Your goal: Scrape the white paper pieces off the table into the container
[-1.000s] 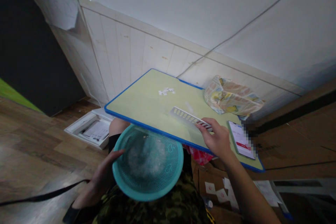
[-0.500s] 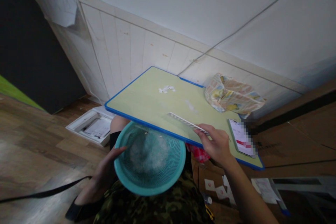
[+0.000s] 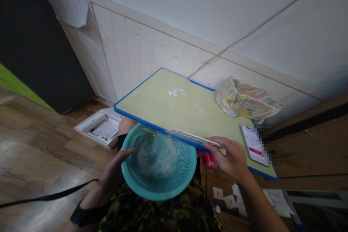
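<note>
A turquoise plastic colander (image 3: 159, 192) rests in my lap, below the near edge of a pale yellow-green table (image 3: 146, 94) with a blue rim. Loose white, fluffy-looking bits (image 3: 157, 156) lie inside it; their kind is unclear. My left hand (image 3: 116, 166) grips the colander's left rim, thumb over the edge. In my right hand (image 3: 228, 156) is a flat, pale strip with a row of grey windows (image 3: 190, 136), pinched at its right end. It lies along the table's near edge, its left end near the colander's far rim. Small white scraps (image 3: 176, 91) are on the table.
A patterned fabric basket (image 3: 244, 98) stands at the table's back right, with a phone (image 3: 254, 145) in front of it. An open white box (image 3: 100, 128) is on the floor at left. A cable (image 3: 231, 45) crosses the wall. Red checked cloth (image 3: 208, 159) shows under the table.
My right hand has drawn the strip down and toward me, from over the tabletop to the table's near edge. My left hand stays on the colander. The view has shifted slightly.
</note>
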Demonstrator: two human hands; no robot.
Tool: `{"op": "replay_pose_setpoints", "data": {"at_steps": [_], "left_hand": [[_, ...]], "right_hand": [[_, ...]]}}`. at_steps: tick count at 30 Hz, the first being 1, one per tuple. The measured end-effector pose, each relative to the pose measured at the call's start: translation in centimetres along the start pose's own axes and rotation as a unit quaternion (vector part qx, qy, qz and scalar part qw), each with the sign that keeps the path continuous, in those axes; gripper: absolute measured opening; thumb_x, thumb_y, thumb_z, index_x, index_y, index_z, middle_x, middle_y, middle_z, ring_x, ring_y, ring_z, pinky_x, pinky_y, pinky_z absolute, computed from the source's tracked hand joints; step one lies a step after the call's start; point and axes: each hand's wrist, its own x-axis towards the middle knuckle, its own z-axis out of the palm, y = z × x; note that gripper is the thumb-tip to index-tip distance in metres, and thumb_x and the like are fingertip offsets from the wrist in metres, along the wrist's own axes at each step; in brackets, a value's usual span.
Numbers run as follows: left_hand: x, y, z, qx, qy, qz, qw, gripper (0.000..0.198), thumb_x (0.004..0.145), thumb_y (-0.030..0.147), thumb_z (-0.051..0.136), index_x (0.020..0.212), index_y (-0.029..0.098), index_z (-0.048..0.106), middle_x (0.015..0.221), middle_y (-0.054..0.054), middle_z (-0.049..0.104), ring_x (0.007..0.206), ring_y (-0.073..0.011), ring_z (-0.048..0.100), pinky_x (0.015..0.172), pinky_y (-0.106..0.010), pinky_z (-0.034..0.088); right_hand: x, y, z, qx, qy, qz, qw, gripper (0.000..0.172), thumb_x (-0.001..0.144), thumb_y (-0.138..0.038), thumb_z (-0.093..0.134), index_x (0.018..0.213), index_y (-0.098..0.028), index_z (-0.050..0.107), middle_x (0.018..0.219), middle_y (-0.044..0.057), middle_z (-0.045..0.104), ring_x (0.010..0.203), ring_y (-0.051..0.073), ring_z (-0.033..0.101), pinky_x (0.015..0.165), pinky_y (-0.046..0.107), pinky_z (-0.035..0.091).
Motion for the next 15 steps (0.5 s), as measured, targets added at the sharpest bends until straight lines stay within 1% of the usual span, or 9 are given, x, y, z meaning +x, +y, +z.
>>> {"op": "replay_pose_setpoints", "data": {"at_steps": [4,7,11,13,15], "left_hand": [[0.0,0.1,-0.1,0.004,0.006,-0.004,1.0,0.016,0.081,0.021,0.073,0.092,0.012,0.083,0.082,-0.01,0.084,0.093,-0.0333,0.078,0.075,-0.032,0.064],[0.0,0.2,-0.2,0.003,0.014,-0.006,1.0,0.013,0.08,0.02,0.075,0.087,0.012,0.083,0.083,-0.01,0.084,0.095,-0.0347,0.077,0.077,-0.034,0.065],[-0.2,0.5,0.2,0.003,0.024,0.0,1.0,0.014,0.078,0.018,0.074,0.087,0.012,0.083,0.087,-0.011,0.084,0.094,-0.0359,0.077,0.08,-0.037,0.064],[-0.3,0.5,0.4,0.006,0.024,-0.001,1.0,0.014,0.079,0.017,0.073,0.087,0.012,0.083,0.083,-0.01,0.084,0.09,-0.035,0.078,0.078,-0.037,0.064],[-0.3,0.5,0.5,0.009,0.027,0.001,1.0,0.013,0.08,0.017,0.072,0.087,0.012,0.083,0.078,-0.01,0.083,0.084,-0.0336,0.079,0.074,-0.035,0.065]], "right_hand": [[1.1,0.8,0.7,-0.03,0.055,0.044,0.997,0.007,0.089,-0.023,0.068,0.095,-0.025,0.067,0.083,0.001,0.077,0.067,0.016,0.073,0.06,0.025,0.055],[2.0,2.4,2.1,-0.051,0.081,0.066,0.993,0.007,0.09,-0.027,0.067,0.096,-0.024,0.067,0.085,0.002,0.077,0.067,0.017,0.073,0.06,0.025,0.055],[2.7,4.2,3.5,-0.051,0.069,0.085,0.993,0.01,0.092,-0.03,0.062,0.099,-0.024,0.068,0.086,0.002,0.078,0.067,0.017,0.073,0.059,0.025,0.055],[2.7,4.3,3.4,-0.043,0.055,0.077,0.995,0.01,0.092,-0.031,0.062,0.098,-0.025,0.068,0.087,0.002,0.078,0.066,0.017,0.073,0.058,0.025,0.054],[2.6,4.1,2.8,-0.034,0.042,0.066,0.996,0.009,0.092,-0.031,0.063,0.096,-0.025,0.068,0.087,0.002,0.078,0.067,0.016,0.073,0.058,0.025,0.054]]}}
